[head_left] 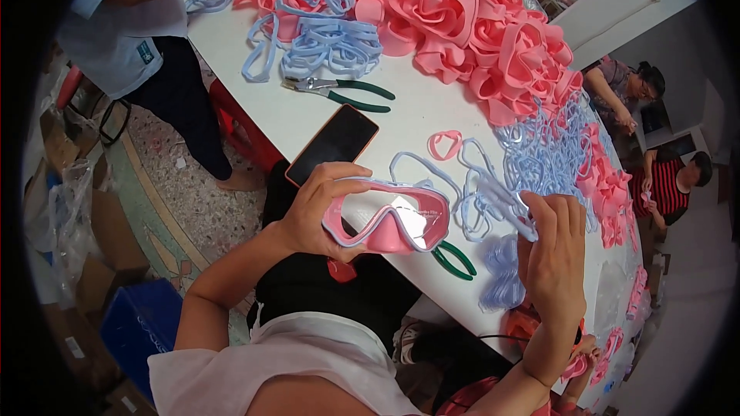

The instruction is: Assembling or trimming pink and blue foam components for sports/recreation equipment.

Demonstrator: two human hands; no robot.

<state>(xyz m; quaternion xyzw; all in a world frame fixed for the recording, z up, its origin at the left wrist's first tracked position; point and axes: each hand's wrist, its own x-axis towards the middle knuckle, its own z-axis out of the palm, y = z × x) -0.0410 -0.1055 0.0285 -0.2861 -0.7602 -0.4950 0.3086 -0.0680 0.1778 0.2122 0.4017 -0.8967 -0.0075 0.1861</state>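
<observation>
My left hand (320, 212) is closed around the side of a diving mask (385, 245), which has a pink skirt, a light blue rim and clear lenses. It is held up above the table's near edge. Over a small heap of light blue frame loops, my right hand (553, 250) has its fingers curled around a light blue frame (518, 214); its thumb is mostly hidden. Just below that heap lies a stack of clear lenses (501, 273). Green tool handles (455, 262) show partly behind the mask. A pink loop (445, 145) rests beyond it.
A black phone (333, 143) and green-handled pliers (339, 92) lie on the white table (432, 119). Pink mask skirts (462, 23) and tangled blue frames (543, 146) are heaped beyond. A person in light blue (123, 38) stands at the left; others work at the right.
</observation>
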